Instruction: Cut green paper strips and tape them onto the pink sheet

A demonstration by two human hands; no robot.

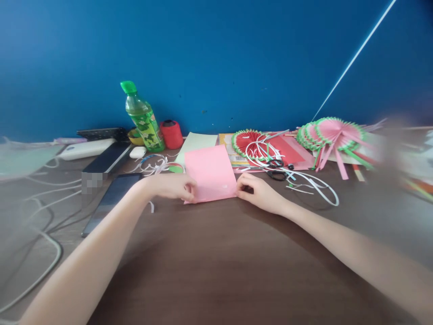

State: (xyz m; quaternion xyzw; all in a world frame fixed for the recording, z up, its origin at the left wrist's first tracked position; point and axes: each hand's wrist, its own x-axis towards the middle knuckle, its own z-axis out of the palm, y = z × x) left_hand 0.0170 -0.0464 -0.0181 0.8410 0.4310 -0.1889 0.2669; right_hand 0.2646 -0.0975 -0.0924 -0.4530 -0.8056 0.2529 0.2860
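A sheet of pink paper point(210, 174) lies in front of me on the dark brown table, its far edge overlapping a pale green sheet point(199, 141). My left hand point(176, 187) is closed at the near left corner of the pink paper, thumb and fingers together on it. At the near right corner, my right hand point(259, 192) pinches the edge with fingertips and thumb. Just beyond the right hand lie black-handled scissors point(277, 174) among white paper strips point(321, 185).
Pleated pink-and-green paper fans point(338, 135) and a red fan point(248, 142) sit at the back right. A green drink bottle point(144, 117) and a red thread spool point(171, 134) stand against the blue wall. Left are a phone point(111, 198), a dark box point(110, 158) and white cables point(50, 239).
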